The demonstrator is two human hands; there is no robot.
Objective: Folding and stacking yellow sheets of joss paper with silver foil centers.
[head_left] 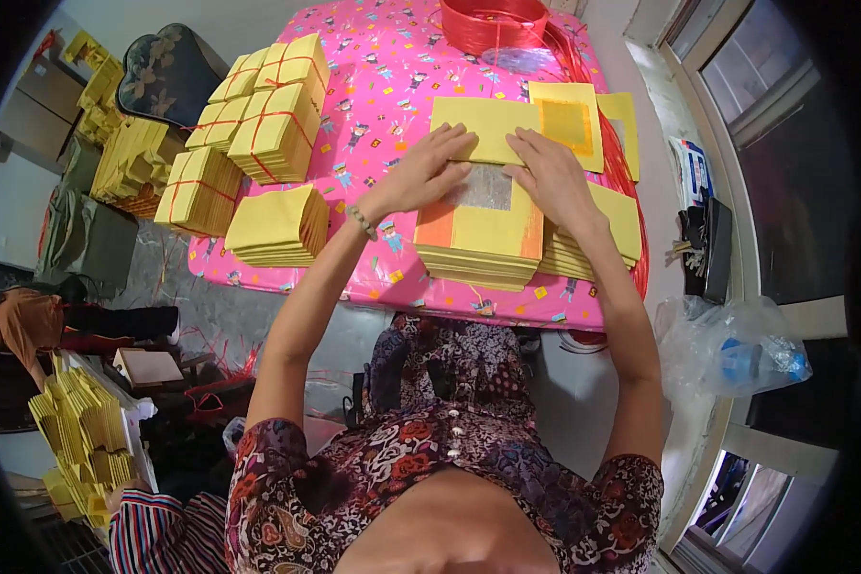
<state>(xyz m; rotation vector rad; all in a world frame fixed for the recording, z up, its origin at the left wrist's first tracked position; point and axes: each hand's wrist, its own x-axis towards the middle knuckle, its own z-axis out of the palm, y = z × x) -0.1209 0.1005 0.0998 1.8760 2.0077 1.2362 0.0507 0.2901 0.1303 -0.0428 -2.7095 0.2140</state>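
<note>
My left hand (432, 165) and my right hand (557, 177) lie on a yellow paper sheet (483, 120), fingers stretched out over its near edge and thumbs apart. It rests at the far side of a thick stack of yellow paper (478, 263). On the stack's top show a silver patch (490, 189) and orange bands. What lies under my fingers is hidden. Just right of it is another yellow stack (614, 225), partly covered by my right forearm. Behind my right hand lies a yellow sheet with a golden-orange square (566, 127).
The table has a pink patterned cover (373, 96). Red-tied yellow bundles (277, 129) and a loose yellow stack (275, 225) stand left. A red strand coil (493, 27) sits at the far edge. A striped sleeve (153, 531) of another person shows lower left.
</note>
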